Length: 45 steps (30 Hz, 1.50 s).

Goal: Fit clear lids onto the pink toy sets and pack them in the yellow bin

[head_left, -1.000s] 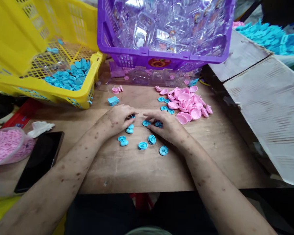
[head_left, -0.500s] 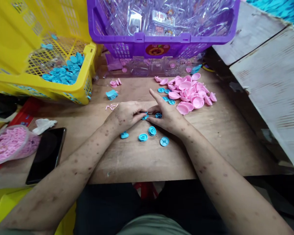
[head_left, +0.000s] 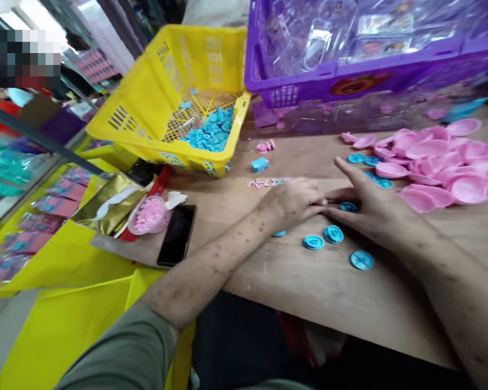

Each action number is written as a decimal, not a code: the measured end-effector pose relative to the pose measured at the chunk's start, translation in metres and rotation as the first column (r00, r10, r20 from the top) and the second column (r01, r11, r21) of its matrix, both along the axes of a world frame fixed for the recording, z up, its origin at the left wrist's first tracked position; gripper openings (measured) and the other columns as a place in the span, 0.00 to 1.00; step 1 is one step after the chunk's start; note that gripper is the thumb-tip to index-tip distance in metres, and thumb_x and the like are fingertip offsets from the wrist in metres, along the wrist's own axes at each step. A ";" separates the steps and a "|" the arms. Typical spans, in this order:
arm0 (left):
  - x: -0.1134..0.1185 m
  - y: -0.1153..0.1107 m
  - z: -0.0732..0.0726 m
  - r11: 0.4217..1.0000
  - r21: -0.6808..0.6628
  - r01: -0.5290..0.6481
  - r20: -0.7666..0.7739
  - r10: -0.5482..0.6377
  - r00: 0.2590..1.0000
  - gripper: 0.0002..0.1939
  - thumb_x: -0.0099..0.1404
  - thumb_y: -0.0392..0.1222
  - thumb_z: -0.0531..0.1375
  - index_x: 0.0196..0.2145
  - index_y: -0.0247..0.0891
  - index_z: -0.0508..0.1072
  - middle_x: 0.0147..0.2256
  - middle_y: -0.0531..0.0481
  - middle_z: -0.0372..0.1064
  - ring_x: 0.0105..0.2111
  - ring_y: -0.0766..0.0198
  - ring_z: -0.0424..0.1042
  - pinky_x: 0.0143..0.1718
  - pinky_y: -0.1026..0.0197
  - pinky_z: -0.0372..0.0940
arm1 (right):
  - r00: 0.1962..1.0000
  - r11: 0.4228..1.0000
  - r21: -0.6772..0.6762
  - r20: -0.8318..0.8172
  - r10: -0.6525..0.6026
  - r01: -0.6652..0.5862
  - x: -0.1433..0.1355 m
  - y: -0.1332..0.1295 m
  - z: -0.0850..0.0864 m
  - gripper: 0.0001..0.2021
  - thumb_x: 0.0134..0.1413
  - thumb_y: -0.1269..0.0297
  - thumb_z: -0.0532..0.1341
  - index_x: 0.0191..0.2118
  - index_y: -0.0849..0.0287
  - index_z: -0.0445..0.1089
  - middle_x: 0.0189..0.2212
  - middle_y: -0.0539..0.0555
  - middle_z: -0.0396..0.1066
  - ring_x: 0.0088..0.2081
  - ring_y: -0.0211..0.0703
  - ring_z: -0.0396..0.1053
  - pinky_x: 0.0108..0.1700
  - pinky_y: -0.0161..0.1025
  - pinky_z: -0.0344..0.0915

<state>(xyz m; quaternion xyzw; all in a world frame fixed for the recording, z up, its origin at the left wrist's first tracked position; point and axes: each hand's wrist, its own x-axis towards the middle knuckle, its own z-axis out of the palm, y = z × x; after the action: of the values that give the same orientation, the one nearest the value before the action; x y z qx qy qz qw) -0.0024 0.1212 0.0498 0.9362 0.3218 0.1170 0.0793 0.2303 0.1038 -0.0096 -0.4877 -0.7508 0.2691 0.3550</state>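
Note:
My left hand (head_left: 295, 203) is closed in a pinch over the table, its fingertips meeting those of my right hand (head_left: 366, 208). A small blue plastic part showed between the fingertips just before; now the fingers cover it. On my right hand one finger points up, while the thumb and the other fingers reach to that same spot. A blue disc (head_left: 348, 207) shows in the gap of my right hand. Nearer me lie an oval blue piece (head_left: 313, 242), another blue piece (head_left: 334, 234) and a round blue disc (head_left: 362, 260). Another blue piece (head_left: 280, 233) peeks out under my left wrist.
Pink oval shells (head_left: 443, 157) are heaped at right. Small pink pieces (head_left: 264, 183) and a blue block (head_left: 259, 164) lie beyond my left hand. A yellow basket (head_left: 134, 142) and purple basket (head_left: 293, 81) stand behind. A phone (head_left: 177, 235) and tub of pink bits (head_left: 150, 215) are left.
The view has swung left, so the table things sit further right and more of the left side shows. My hands stay together; the blue part between them is now hidden.

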 end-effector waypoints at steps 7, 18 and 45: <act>-0.026 0.012 -0.005 0.990 -0.125 0.062 0.342 -0.016 0.939 0.13 0.75 0.38 0.71 0.55 0.39 0.83 0.53 0.41 0.85 0.54 0.54 0.82 0.59 0.47 0.77 | 0.988 0.978 0.139 -0.032 -0.152 0.154 0.025 -0.020 0.043 0.22 0.69 0.58 0.69 0.66 0.52 0.78 0.56 0.61 0.84 0.49 0.56 0.84 0.51 0.55 0.83; -0.079 0.024 0.011 0.929 -0.342 0.140 0.114 -0.107 0.988 0.11 0.74 0.44 0.66 0.49 0.41 0.85 0.47 0.46 0.81 0.43 0.59 0.79 0.44 0.60 0.71 | 0.963 0.985 0.169 0.270 -0.019 -0.028 0.029 -0.045 0.035 0.11 0.66 0.68 0.66 0.49 0.55 0.85 0.49 0.60 0.85 0.50 0.57 0.83 0.56 0.57 0.80; -0.087 -0.043 0.017 0.946 -0.323 -0.037 0.037 0.051 0.998 0.06 0.72 0.38 0.67 0.47 0.40 0.79 0.51 0.45 0.77 0.50 0.51 0.77 0.52 0.52 0.70 | 0.910 0.996 -0.054 0.403 0.092 -0.077 -0.085 -0.033 0.070 0.13 0.65 0.65 0.75 0.51 0.60 0.76 0.51 0.59 0.74 0.42 0.47 0.78 0.45 0.41 0.71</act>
<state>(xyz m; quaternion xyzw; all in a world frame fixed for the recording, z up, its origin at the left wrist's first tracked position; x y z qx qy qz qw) -0.0891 0.0786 0.0665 0.9004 0.3555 0.0855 0.2358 0.1449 0.0704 0.0607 -0.5063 -0.8234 0.1910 0.1707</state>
